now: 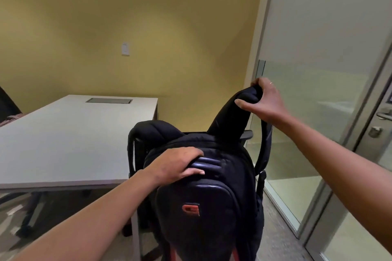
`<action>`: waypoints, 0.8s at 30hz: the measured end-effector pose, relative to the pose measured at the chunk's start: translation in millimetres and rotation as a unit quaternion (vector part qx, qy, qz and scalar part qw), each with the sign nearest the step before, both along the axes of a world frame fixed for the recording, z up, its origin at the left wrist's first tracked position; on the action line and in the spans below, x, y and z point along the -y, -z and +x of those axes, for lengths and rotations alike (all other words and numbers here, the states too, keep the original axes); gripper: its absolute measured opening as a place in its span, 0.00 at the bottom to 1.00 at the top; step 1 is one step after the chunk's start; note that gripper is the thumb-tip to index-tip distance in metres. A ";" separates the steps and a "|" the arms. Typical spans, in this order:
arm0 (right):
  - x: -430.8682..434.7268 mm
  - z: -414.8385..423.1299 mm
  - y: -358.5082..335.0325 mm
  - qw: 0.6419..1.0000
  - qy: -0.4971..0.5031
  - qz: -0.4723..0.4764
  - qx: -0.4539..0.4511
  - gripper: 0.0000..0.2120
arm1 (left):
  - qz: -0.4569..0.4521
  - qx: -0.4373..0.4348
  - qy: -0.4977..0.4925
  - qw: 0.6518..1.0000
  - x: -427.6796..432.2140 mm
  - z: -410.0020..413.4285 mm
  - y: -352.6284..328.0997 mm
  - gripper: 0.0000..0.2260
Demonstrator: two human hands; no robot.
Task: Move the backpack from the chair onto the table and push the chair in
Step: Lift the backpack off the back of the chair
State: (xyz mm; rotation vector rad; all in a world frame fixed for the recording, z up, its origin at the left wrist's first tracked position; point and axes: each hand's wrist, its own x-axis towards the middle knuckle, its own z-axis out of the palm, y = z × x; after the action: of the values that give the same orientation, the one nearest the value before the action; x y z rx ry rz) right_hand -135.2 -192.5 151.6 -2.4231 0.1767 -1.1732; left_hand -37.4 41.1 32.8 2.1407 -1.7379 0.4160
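Note:
A black backpack (203,201) with a red logo stands upright in the lower middle, right of the white table (70,140). My right hand (262,100) is closed around its padded shoulder strap, held up above the bag. My left hand (176,164) lies over the top of the bag with its fingers curled on the grab handle. Of the chair only a dark armrest (247,134) shows behind the bag; the bag hides the seat. The other strap loops up at the bag's back left.
A glass wall (307,112) and a door with a metal handle (384,115) run along the right. A yellow wall stands behind the table. Another dark chair (8,108) sits at the far left. The table has a grey cable hatch (109,100).

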 end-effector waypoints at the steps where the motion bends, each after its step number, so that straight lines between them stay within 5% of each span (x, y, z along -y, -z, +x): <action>1: 4.4 -2.0 -2.8 1.000 0.003 -0.001 0.003 0.24 | -0.006 -0.011 0.003 1.000 4.6 -3.9 -3.9 0.20; 12: 56.3 -11.3 -15.4 0.999 -0.032 0.043 0.002 0.30 | -0.058 -0.006 -0.009 0.998 52.7 -53.0 -30.8 0.21; 24: 137.2 -36.3 -18.9 0.987 -0.068 0.139 0.040 0.22 | -0.064 0.065 -0.020 0.996 121.2 -91.5 -75.5 0.20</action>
State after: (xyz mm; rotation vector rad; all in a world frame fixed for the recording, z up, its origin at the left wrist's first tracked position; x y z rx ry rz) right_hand -171.5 -329.6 170.5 -2.1077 0.1362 -1.1037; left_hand -128.8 -80.1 108.4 2.1015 -1.6889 0.6726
